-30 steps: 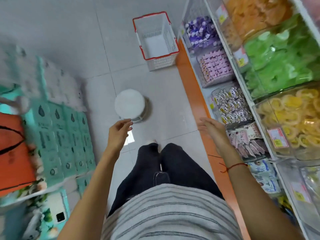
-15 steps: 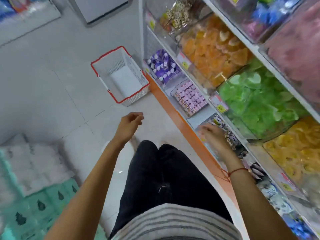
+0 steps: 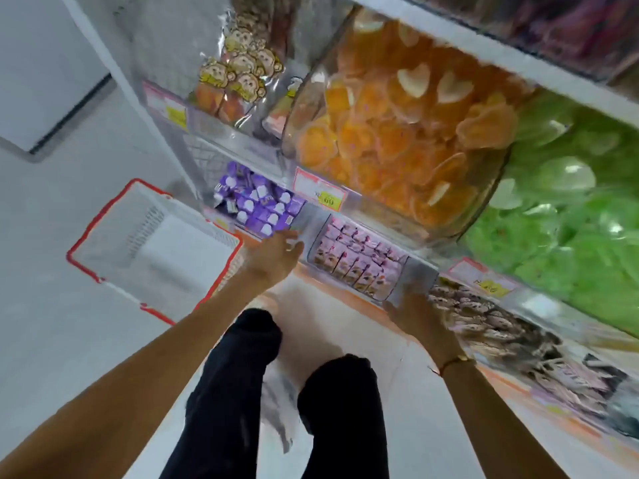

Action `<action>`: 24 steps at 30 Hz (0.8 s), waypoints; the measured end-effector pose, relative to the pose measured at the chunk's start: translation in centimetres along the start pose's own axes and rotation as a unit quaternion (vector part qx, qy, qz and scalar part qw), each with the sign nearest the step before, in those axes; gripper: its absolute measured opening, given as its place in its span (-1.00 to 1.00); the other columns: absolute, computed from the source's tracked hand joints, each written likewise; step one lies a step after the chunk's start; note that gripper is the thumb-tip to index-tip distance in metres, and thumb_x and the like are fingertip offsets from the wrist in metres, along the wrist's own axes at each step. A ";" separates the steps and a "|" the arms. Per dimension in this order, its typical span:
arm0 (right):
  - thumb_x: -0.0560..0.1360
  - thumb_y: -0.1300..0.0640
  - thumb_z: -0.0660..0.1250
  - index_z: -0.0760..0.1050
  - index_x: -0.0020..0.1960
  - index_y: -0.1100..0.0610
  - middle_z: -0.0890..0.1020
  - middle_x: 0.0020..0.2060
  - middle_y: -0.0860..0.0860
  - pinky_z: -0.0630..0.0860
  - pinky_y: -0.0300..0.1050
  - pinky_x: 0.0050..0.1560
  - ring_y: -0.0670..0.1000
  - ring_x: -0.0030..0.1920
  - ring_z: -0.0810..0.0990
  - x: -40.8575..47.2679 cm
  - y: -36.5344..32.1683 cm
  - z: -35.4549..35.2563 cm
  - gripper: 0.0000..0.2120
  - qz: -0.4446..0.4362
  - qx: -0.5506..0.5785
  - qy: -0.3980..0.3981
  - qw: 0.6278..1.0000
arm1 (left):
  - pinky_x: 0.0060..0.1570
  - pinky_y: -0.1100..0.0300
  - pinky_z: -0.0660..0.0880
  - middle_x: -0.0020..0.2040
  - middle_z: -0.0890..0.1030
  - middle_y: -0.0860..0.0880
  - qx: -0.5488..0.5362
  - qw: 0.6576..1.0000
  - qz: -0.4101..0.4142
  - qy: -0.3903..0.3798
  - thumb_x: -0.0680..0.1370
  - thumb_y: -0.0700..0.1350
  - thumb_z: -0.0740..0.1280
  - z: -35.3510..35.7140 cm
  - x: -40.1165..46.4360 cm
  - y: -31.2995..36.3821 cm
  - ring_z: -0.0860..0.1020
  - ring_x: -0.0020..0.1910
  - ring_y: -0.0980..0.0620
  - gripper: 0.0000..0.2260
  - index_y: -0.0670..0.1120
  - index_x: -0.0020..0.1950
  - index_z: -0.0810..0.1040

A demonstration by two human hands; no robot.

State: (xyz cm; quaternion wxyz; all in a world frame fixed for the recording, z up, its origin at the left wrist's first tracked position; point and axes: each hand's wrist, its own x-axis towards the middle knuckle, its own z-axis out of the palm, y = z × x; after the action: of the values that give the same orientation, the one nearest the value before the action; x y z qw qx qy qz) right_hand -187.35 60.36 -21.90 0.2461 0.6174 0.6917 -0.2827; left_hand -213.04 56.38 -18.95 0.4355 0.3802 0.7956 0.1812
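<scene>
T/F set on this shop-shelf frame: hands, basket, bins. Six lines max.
1. The basket on the floor has nothing in it. True.
2. The left hand holds a purple packet. False: no packet shows in it; it reaches to the left end of the pink packet bin.
3. The purple packets lie left of the pink packet bin on the same shelf. True.
4. The orange sweets sit below the pink packet bin. False: they are on the shelf above it.
5. The right hand is at the near right corner of the pink packet bin. True.
6. The red thread is on the left wrist. False: it is on the right wrist.
</scene>
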 end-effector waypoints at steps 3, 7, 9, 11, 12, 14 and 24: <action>0.61 -0.09 0.11 0.04 0.51 0.30 0.44 0.33 0.27 0.40 0.05 0.23 0.25 0.30 0.46 4.4 -0.4 3.1 -0.36 0.043 0.029 0.078 0.996 | 0.32 0.03 0.34 0.37 0.45 -0.18 -0.005 0.997 0.074 0.024 0.60 -0.09 0.27 4.2 5.8 -3.2 0.44 0.33 -0.17 -0.59 -0.18 0.42 0.36; 0.59 0.07 0.17 0.23 0.38 0.22 0.64 -0.04 0.27 0.46 0.04 -0.14 0.28 0.00 0.61 7.8 0.4 7.1 -0.58 0.041 0.041 0.246 0.967 | 0.29 0.01 0.40 0.39 0.45 -0.09 -0.017 0.978 0.203 0.052 0.60 0.01 0.22 9.0 10.2 -7.9 0.50 0.28 -0.11 -0.54 -0.11 0.47 0.29; 0.56 0.14 0.21 0.33 0.32 0.25 0.64 -0.22 0.29 0.41 0.02 -0.28 0.30 -0.15 0.63 8.7 0.6 9.0 -0.63 0.030 0.038 0.336 0.940 | 0.18 -0.01 0.49 0.32 0.52 -0.04 -0.015 0.959 0.273 0.079 0.61 0.03 0.17 10.2 11.6 -9.3 0.57 0.18 -0.11 -0.59 -0.01 0.45 0.32; 0.54 0.17 0.23 0.38 0.30 0.25 0.62 -0.30 0.29 0.40 0.01 -0.34 0.32 -0.24 0.62 9.1 0.9 10.2 -0.64 0.008 0.050 0.391 0.919 | 0.10 -0.10 0.53 0.28 0.54 -0.04 -0.025 0.941 0.325 0.096 0.58 0.02 0.12 11.0 12.4 -10.1 0.57 0.13 -0.12 -0.59 -0.02 0.42 0.34; 0.54 0.16 0.23 0.38 0.33 0.21 0.63 -0.30 0.28 0.40 0.01 -0.35 0.31 -0.25 0.62 9.3 1.2 10.6 -0.63 -0.005 0.057 0.409 0.911 | 0.08 -0.11 0.54 0.26 0.53 -0.05 -0.026 0.930 0.348 0.111 0.58 -0.01 0.11 11.1 12.8 -10.3 0.57 0.12 -0.10 -0.59 -0.04 0.41 0.35; 0.56 0.13 0.21 0.35 0.39 0.12 0.63 -0.26 0.27 0.39 0.02 -0.35 0.31 -0.24 0.60 9.6 1.6 11.1 -0.60 -0.023 0.054 0.437 0.898 | 0.08 -0.04 0.53 0.20 0.52 -0.03 -0.017 0.911 0.389 0.137 0.62 -0.08 0.14 11.3 13.4 -10.8 0.56 0.07 -0.10 -0.66 -0.08 0.40 0.36; 0.61 0.19 0.11 0.34 0.24 0.31 0.59 -0.13 0.31 0.26 -0.09 -0.29 0.28 -0.12 0.56 9.6 0.1 11.3 -0.73 -0.002 0.079 0.472 0.878 | -0.17 0.11 0.38 0.09 0.57 -0.16 0.065 0.871 0.460 0.161 0.67 -0.09 0.11 10.7 13.7 -11.4 0.55 -0.04 -0.15 -0.75 -0.12 0.29 0.42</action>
State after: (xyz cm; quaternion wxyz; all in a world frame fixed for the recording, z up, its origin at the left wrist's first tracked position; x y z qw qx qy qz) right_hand -188.47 59.40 -36.61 -0.1598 0.6933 0.7026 -0.0126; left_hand -213.75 59.02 -39.56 0.1432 0.6957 0.6002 0.3677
